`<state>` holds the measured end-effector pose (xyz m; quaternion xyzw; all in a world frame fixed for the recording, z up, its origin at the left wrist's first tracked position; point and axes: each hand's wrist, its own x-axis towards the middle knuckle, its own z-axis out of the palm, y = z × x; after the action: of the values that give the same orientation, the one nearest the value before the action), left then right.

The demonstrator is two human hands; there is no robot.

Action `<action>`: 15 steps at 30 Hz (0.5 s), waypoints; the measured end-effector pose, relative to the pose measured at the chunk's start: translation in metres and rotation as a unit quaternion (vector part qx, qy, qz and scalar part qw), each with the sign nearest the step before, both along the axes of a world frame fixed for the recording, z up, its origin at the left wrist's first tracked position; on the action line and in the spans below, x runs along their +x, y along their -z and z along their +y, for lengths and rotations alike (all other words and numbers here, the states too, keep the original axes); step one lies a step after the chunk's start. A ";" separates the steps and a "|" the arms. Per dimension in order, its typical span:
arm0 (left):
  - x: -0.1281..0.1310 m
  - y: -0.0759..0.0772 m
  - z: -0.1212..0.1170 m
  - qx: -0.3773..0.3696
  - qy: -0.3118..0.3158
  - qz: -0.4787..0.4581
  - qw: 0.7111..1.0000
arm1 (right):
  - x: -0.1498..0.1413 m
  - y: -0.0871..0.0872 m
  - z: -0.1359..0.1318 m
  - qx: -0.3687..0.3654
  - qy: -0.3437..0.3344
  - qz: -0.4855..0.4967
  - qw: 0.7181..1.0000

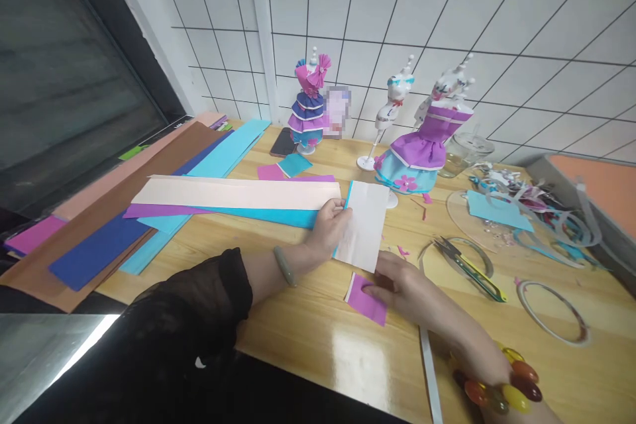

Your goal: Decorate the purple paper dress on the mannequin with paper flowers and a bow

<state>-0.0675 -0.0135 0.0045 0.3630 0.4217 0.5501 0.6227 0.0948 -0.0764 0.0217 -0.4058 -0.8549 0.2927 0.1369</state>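
Note:
My left hand [330,228] pinches the left edge of a white rectangular sheet [368,218] with a blue strip along that side. The sheet is tilted up above the table. Just below it, my right hand [400,281] has its thumb over a small purple paper piece [366,308] with a white edge. Its other fingers curl near the sheet's lower right corner; their tips are partly hidden. Beside my left hand lie a long pale pink paper strip [238,193] and a blue strip [278,216] under it.
Coloured paper strips [99,248] are piled at left. Small mannequins stand at the back, one in a purple and blue dress [422,146]. Scissors [464,265], tape rolls [554,311] and a white strip [430,371] lie at right. A phone [283,142] lies behind.

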 end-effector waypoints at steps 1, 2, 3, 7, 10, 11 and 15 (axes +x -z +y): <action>0.000 -0.001 0.000 -0.004 0.001 -0.002 1.000 | -0.001 0.000 -0.001 0.002 -0.014 -0.007 1.000; 0.000 -0.001 0.000 -0.008 0.003 -0.004 1.000 | -0.001 0.000 -0.001 0.006 -0.025 -0.014 1.000; 0.000 -0.002 0.000 -0.010 0.005 -0.008 1.000 | -0.002 0.000 -0.003 0.011 -0.033 -0.020 0.999; -0.001 -0.001 0.000 -0.006 0.022 -0.017 1.000 | -0.004 -0.002 -0.007 0.046 -0.052 -0.033 0.997; 0.000 0.001 0.001 0.004 0.034 -0.011 0.999 | -0.007 -0.006 -0.009 0.046 -0.055 -0.039 0.997; 0.000 0.001 0.001 0.007 0.035 -0.009 0.999 | -0.009 -0.007 -0.009 0.045 -0.055 -0.038 0.997; 0.001 0.003 0.000 0.009 0.035 -0.013 0.999 | -0.012 -0.009 -0.009 0.047 -0.044 -0.037 0.997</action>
<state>-0.0662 -0.0133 0.0016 0.3756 0.3958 0.5364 0.6439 0.0831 -0.0855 0.0308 -0.3717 -0.8893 0.2425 0.1107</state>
